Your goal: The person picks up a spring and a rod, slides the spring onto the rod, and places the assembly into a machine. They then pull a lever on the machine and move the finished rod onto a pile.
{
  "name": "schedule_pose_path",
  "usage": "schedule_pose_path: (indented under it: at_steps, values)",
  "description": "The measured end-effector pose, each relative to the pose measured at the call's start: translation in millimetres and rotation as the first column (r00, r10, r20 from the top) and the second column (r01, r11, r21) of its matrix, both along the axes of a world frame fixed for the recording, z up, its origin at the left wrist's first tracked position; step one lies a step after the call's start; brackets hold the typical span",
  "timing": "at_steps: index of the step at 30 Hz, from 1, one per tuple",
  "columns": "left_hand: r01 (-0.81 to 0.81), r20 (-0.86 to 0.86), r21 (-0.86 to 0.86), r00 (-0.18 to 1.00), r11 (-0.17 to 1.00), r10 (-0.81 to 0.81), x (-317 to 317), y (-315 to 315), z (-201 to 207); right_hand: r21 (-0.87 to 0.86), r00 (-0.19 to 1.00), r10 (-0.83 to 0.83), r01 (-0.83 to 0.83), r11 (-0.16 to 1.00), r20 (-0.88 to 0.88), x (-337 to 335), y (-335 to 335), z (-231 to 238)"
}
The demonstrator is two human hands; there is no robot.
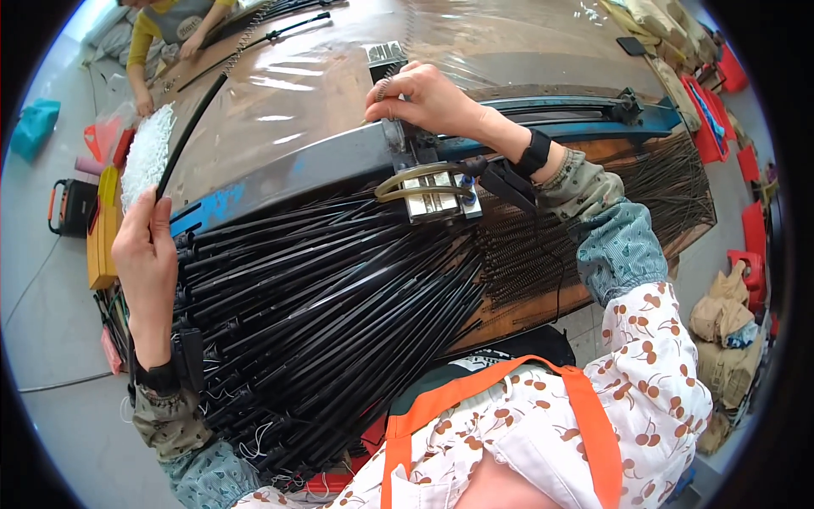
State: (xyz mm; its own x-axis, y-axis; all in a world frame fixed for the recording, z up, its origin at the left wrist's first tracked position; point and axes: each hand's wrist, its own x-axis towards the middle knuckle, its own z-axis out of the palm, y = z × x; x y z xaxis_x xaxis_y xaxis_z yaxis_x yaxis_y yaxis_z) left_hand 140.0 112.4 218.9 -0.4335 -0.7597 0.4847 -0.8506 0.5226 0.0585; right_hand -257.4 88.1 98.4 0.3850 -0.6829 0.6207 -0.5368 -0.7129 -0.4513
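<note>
My left hand [146, 246] is closed around the lower end of a slim black tube [193, 134], which slants up and away over the table's left side. A thin coil spring [244, 42] extends from the tube's far end. At the clamp-like metal fixture [394, 136] on the blue-grey bar, my right hand [424, 97] pinches a small coil spring [385, 85] between thumb and fingers. Below the bar, a small metal block with hoses [432, 195] sits on the fixture. Many black rods [322, 297] lie fanned out between my arms.
Loose springs [526, 254] cover the wooden table's right part. The blue-grey bar [280, 174] crosses the table. A heap of white plastic strips [148, 157] lies at the left edge, beside a yellow box [103, 246]. Another person [174, 34] works at the far left. Red bins [705, 119] stand right.
</note>
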Motion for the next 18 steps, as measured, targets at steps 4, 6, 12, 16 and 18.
schedule_pose_path:
  at_steps: [4, 6, 12, 16, 18]
  values:
    - [0.037, -0.037, -0.017, 0.999, 0.999, -0.038, 2.5, -6.4, -16.4, 0.299, 0.977, 0.056, 0.007, 0.954, -0.204, 24.3, -5.2, 7.9]
    - [0.046, -0.043, -0.010, 0.998, 0.999, -0.046, -6.2, -12.5, -21.9, 0.031, 0.930, -0.005, 0.018, 0.999, -0.368, 20.6, -10.7, -16.2]
    - [0.106, -0.030, -0.002, 0.994, 0.994, -0.106, 2.7, -34.6, -41.9, -0.363, 0.744, -0.519, 0.386, 0.848, -0.420, -113.8, 47.0, -34.3]
    - [0.225, 0.093, 0.128, 0.967, 0.966, -0.238, -48.6, -47.3, -70.1, -0.252, 0.598, -0.667, 0.631, 0.733, -0.443, -233.9, 115.9, -34.5]
    - [0.393, 0.080, 0.121, 0.911, 0.911, -0.404, -92.9, -59.5, -99.6, -0.428, 0.485, -0.751, 0.621, 0.657, -0.448, -254.6, 132.1, -30.3]
